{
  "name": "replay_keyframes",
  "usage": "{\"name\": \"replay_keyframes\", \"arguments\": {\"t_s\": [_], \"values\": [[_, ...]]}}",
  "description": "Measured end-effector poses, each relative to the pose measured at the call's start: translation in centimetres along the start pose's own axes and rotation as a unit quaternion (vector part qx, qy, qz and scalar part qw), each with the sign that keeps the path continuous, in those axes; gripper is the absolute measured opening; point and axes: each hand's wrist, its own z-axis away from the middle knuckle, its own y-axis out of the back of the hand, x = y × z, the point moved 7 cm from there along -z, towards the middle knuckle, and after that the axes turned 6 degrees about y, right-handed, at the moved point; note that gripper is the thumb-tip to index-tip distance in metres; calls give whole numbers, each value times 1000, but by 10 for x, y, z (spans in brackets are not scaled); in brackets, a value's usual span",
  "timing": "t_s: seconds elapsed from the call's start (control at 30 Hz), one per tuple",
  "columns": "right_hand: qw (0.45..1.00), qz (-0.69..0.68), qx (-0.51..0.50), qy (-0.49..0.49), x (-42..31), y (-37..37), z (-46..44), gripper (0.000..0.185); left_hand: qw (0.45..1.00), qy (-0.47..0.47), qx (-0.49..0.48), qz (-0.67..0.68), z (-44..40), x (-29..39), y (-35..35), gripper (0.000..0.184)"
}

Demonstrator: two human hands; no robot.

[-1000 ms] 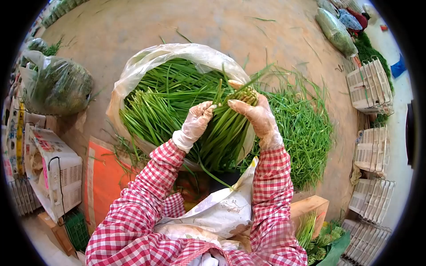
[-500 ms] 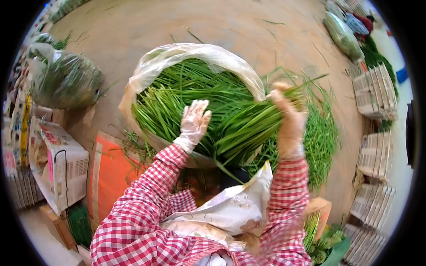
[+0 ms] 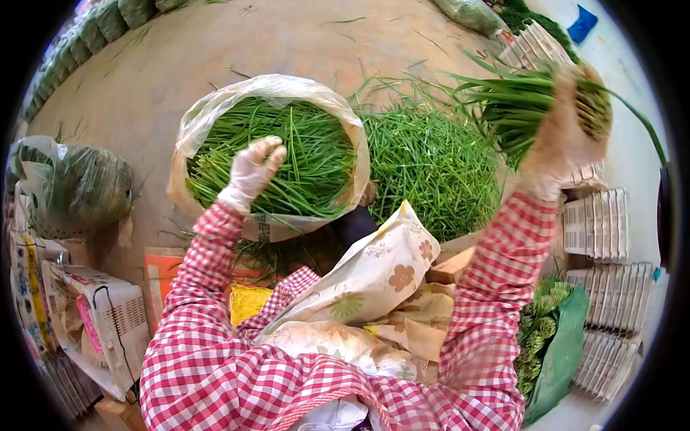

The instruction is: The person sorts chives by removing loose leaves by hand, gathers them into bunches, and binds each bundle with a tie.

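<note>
A bunch of garlic chives (image 3: 503, 108), long flat green leaves with pale cut stems, is gripped in my right hand (image 3: 564, 140) high at the right. That gloved hand is slightly blurred, and the stem ends point right. My left hand (image 3: 253, 172), in a whitish glove, hovers over a pale plastic bag (image 3: 183, 154) with its fingers loosely curled and the thumb apart; nothing shows in it. More garlic chives (image 3: 309, 154) fill the wide-mouthed bag. Right of the bag spreads a loose heap of green leaves (image 3: 435, 172) on the floor.
A stuffed clear bag (image 3: 90, 190) stands at the left, above a white crate (image 3: 118, 323). White crates (image 3: 596, 223) line the right side. Bundled greens (image 3: 543, 327) lie beside a green sheet (image 3: 557, 359). A flowered apron (image 3: 388, 266) covers my lap.
My right hand has lifted the bunch away from the bag, up and to the right. My left hand has come off the leaves, its fingers now more curled. The view has shifted right.
</note>
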Motion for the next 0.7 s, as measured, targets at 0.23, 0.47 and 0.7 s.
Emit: {"name": "replay_keyframes", "arguments": {"t_s": [0.23,0.47,0.7], "values": [[942,-231,-117,-214,-119,-30,110,41,923,-364,74,-103,128,245,84,100],[649,-454,-52,-609,-132,10,218,28,898,-140,-352,222,200,185,-15,127],[597,-416,-14,-686,-93,59,290,28,807,74,-498,309,273,153,-66,97]]}}
